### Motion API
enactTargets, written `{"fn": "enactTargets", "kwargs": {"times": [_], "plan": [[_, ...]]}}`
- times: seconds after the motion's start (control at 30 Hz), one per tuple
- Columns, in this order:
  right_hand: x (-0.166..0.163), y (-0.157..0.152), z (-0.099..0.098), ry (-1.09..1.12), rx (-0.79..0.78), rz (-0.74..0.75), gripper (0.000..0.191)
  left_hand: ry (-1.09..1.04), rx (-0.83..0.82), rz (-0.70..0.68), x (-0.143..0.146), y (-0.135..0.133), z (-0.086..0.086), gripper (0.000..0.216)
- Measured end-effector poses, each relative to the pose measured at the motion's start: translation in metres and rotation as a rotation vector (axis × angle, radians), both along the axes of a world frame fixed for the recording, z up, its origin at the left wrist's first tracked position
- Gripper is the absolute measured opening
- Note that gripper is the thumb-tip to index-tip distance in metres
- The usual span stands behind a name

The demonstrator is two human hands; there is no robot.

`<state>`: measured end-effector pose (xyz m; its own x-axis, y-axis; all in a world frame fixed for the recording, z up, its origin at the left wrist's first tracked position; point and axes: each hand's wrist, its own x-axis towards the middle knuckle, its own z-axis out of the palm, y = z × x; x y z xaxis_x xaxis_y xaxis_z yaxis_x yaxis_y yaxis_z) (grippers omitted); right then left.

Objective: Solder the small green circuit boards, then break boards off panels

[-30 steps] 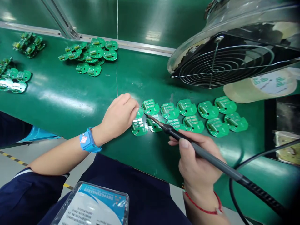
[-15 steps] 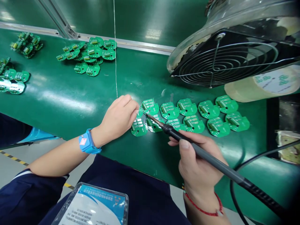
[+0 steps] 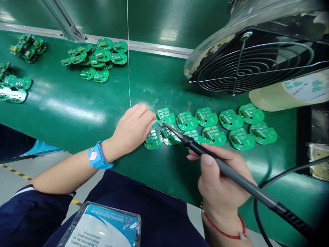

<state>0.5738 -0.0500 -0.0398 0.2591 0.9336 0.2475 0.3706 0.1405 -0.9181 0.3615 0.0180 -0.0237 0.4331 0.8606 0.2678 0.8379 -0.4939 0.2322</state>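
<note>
My right hand (image 3: pixel 221 181) grips a black soldering iron (image 3: pixel 231 176) like a pen; its metal tip rests on a small green circuit board (image 3: pixel 167 118) at the left end of two rows of such boards (image 3: pixel 213 127) on the green belt (image 3: pixel 77 109). My left hand (image 3: pixel 132 128), with a blue wrist strap (image 3: pixel 99 156), pinches a thin solder wire (image 3: pixel 128 51) that hangs from above, fingertips just left of the tip and over another board (image 3: pixel 153 140).
A fume extractor fan with a wire grille (image 3: pixel 257 65) hangs over the right side. A tape roll (image 3: pixel 290 94) lies behind the rows. Piles of green boards sit at the far middle (image 3: pixel 99 60) and far left (image 3: pixel 17 68). A badge (image 3: pixel 102 226) hangs at my chest.
The iron's tip has shifted slightly right and up along the leftmost boards; my left hand stays pinched beside it. A faint wisp of smoke shows near the tip.
</note>
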Motion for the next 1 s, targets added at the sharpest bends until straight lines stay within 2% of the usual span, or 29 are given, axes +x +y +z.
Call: {"fn": "enactTargets", "kwargs": {"times": [0.3,0.53,0.67,0.8,0.9,1.0], "plan": [[0.002,0.001,-0.001,-0.039,-0.060,0.047,0.018,0.100,0.040,-0.011,0.003,0.001,-0.005,0.026],[0.000,0.000,0.000,-0.054,-0.045,0.023,0.019,0.138,0.054,-0.040,0.006,0.000,-0.011,0.020],[0.000,0.000,0.000,-0.062,0.017,0.020,0.020,0.084,0.076,-0.034,0.004,0.001,-0.009,0.023],[0.002,0.000,-0.002,-0.049,0.066,0.015,0.020,-0.080,0.071,-0.022,-0.001,-0.004,0.000,0.021],[0.002,-0.001,-0.002,-0.036,0.073,0.034,0.021,-0.183,-0.058,-0.140,0.000,-0.014,0.005,0.017],[-0.001,0.000,-0.001,0.005,0.061,0.107,0.027,-0.164,-0.108,-0.302,0.008,-0.024,0.006,0.019]]}}
